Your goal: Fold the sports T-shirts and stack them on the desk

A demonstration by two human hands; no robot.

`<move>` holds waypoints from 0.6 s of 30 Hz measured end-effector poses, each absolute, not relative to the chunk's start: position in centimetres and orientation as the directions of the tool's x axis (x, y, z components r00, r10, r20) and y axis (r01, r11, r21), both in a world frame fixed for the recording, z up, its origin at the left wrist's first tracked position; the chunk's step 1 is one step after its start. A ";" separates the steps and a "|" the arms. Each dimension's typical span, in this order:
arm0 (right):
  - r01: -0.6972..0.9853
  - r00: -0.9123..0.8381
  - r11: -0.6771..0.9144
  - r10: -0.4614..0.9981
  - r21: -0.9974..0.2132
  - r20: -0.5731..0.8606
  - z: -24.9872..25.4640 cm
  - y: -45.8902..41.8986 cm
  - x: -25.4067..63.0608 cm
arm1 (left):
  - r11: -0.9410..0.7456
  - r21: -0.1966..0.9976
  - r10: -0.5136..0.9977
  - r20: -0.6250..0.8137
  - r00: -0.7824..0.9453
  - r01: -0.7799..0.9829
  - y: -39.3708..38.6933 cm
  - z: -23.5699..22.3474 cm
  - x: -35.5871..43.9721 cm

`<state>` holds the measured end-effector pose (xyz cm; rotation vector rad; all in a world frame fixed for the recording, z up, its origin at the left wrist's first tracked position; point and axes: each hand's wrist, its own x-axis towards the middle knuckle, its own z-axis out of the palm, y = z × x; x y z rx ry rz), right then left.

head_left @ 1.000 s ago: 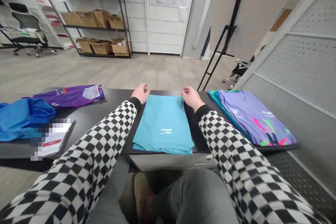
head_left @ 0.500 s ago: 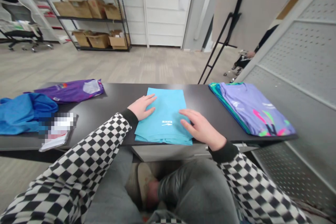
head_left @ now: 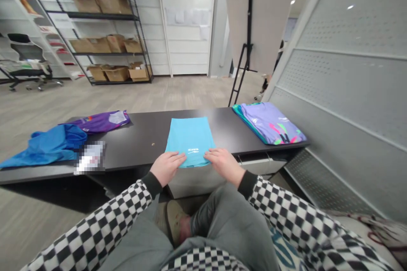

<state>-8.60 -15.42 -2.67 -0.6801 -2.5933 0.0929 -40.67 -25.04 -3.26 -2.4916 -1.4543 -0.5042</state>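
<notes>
A folded light-blue T-shirt (head_left: 190, 133) with a small white print lies in the middle of the dark table, its near edge at the table's front. My left hand (head_left: 167, 166) grips its near left corner, fingers on top and thumb out of sight. At the near right corner my right hand (head_left: 226, 166) holds the cloth the same way. Between the two hands the shirt's near edge looks level.
On the table's right end sits a stack of folded shirts, a lavender one (head_left: 270, 120) on top. To the left lie a crumpled blue garment (head_left: 52, 146), a purple shirt (head_left: 100, 123) and a blurred-out white item (head_left: 92, 157). A perforated panel (head_left: 343, 80) stands at right.
Both hands have moved from resting on the shirt's sides to its near corners and closed on the cloth. The camera view has tilted upward.
</notes>
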 end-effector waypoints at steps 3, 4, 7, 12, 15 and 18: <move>0.398 -0.780 0.883 0.468 -0.248 0.415 -0.6 -16.9 -6.8 | -0.533 0.002 0.777 0.396 0.489 0.846 -26.3 -0.9 -40.3; 0.389 -0.773 0.878 0.476 -0.279 0.421 0.4 -17.4 -5.9 | -0.549 0.006 0.774 0.382 0.505 0.836 -26.8 0.4 -39.9; 0.380 -0.730 0.854 0.512 -0.354 0.452 4.7 -19.2 -2.7 | -0.586 0.036 0.776 0.312 0.548 0.809 -28.4 5.7 -37.8; 0.423 -0.666 0.780 0.613 -0.461 0.426 14.0 -21.9 3.6 | -0.627 0.161 0.772 0.259 0.581 0.762 -28.8 16.4 -31.7; 0.488 -0.590 0.719 0.690 -0.495 0.420 18.3 -23.2 7.3 | -0.677 0.232 0.735 0.268 0.623 0.698 -27.4 21.0 -27.8; 0.559 -0.522 0.657 0.753 -0.506 0.401 20.5 -24.0 11.1 | -0.700 0.341 0.711 0.249 0.657 0.628 -25.4 22.9 -24.0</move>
